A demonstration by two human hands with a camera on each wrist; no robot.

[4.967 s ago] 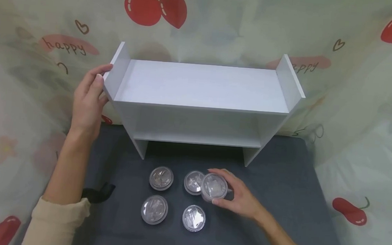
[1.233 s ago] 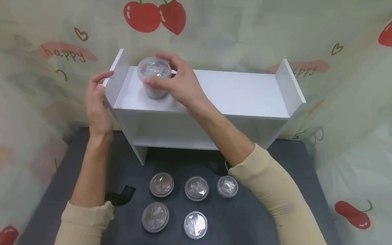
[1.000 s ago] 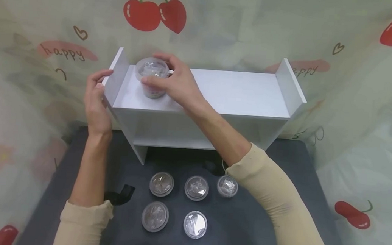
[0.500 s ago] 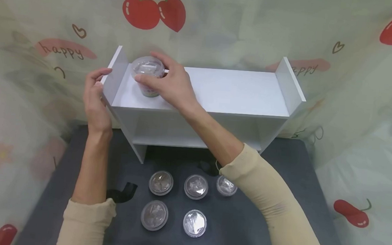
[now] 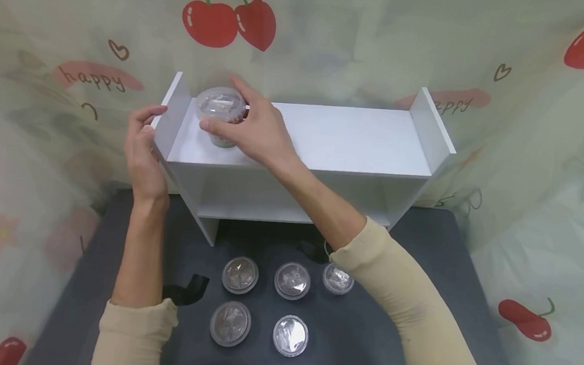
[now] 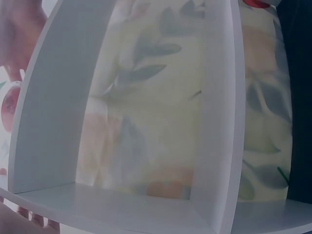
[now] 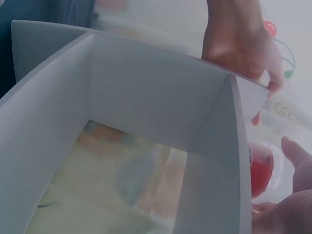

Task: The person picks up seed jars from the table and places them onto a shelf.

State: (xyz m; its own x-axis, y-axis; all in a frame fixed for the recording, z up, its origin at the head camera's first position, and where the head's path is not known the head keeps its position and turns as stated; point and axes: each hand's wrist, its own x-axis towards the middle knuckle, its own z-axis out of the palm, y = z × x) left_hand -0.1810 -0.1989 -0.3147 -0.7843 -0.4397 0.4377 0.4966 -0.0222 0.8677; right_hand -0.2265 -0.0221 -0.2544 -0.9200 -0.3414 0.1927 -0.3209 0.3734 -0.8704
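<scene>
Since five seconds ago, the right hand [image 5: 255, 132] has been carrying one clear lidded plastic cup [image 5: 220, 112] up from the dark surface [image 5: 417, 282] at the lower middle of the head view to the top board of the white wooden two-tier shelf [image 5: 336, 134]; over the last second it has been easing the cup leftward toward the shelf's left side panel. That cup is now standing upright at the upper left of the shelf top, just beside the side panel, and the right hand's fingers are curling around its right side, with the thumb on the near face and the forefinger reaching over the lid's far edge. In the right wrist view the cup [image 7: 261, 170] is showing reddish contents at the right edge of the frame, past the shelf's panel.

The left hand [image 5: 144, 149] is staying where it was, gripping the outer face of the left side panel with its fingertips hooked over the panel's front edge; the right wrist view is showing those fingers [image 7: 270, 78] bent over the board's rim.

Five more clear lidded cups [image 5: 263, 302] are sitting on the surface in the lower centre, three in a back row and two in front, the rightmost partly hidden by the beige sleeve [image 5: 414, 321]. A black strap [image 5: 185, 289] is lying near the left sleeve.
</scene>
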